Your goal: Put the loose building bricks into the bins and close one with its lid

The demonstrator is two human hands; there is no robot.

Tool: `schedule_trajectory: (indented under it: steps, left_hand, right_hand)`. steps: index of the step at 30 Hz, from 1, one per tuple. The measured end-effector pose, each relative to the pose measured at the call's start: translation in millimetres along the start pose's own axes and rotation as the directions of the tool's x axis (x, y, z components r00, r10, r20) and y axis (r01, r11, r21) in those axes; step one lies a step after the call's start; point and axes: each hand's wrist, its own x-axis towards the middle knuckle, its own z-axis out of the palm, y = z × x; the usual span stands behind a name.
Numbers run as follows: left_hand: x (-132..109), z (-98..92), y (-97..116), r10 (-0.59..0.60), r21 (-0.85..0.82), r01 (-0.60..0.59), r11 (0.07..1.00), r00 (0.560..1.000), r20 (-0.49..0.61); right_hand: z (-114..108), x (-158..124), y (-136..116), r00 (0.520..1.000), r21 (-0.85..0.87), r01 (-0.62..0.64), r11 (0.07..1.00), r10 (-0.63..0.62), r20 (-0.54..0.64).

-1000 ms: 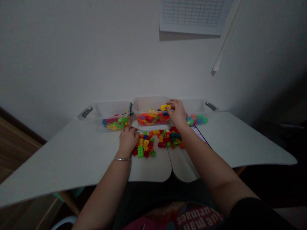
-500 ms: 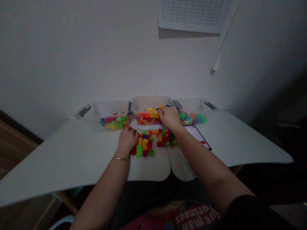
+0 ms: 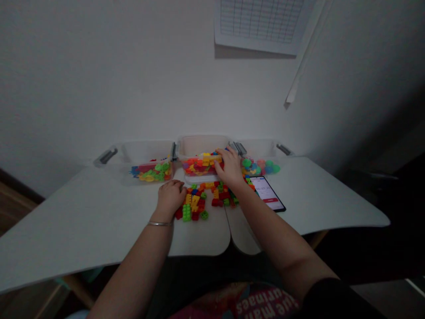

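Observation:
My right hand (image 3: 230,169) reaches over the front right of the middle clear box (image 3: 206,178). Its thumb and fingers are apart, beside yellow and orange plastic bricks (image 3: 210,159) inside that box. My left hand (image 3: 170,198), with a bangle at the wrist, rests on the table at the left edge of a pile of loose toy bricks (image 3: 195,201). Its fingers are loosely bent, the thumb apart, and nothing shows in them. More loose bricks (image 3: 224,195) lie under and beside my right wrist, which hides some of them.
A left clear box (image 3: 149,173) holds mixed coloured pieces, and a right clear box (image 3: 262,166) holds round ones. Grey latches stick out from the boxes. A phone (image 3: 268,193) lies right of my right forearm. The white table (image 3: 109,221) has a notch at its front edge.
My right hand's thumb and fingers have spread apart at the middle box. My left hand stays by the pile. The whole view has shifted slightly.

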Motion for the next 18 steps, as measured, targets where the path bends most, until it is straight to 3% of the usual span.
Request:
schedule_trajectory:
  steps: [5,10,18]
  left_hand:
    - [2,5.1,-3,-0.007,-0.027,0.007,1.0,1.0,-0.019]
    - [4,7.8,-3,0.012,-0.114,-0.019,0.993,0.998,-0.063]
    - [6,6.5,-6,-0.007,-0.267,-0.038,0.963,0.986,-0.166]
  right_hand:
    - [-1,-22,-26,0.997,0.092,0.033,0.995,-0.026,-0.072]
    - [5,-47,-43,0.998,0.182,0.04,0.982,-0.046,0.031]
    - [24,-73,-39,0.985,0.242,0.075,0.967,-0.11,0.133]
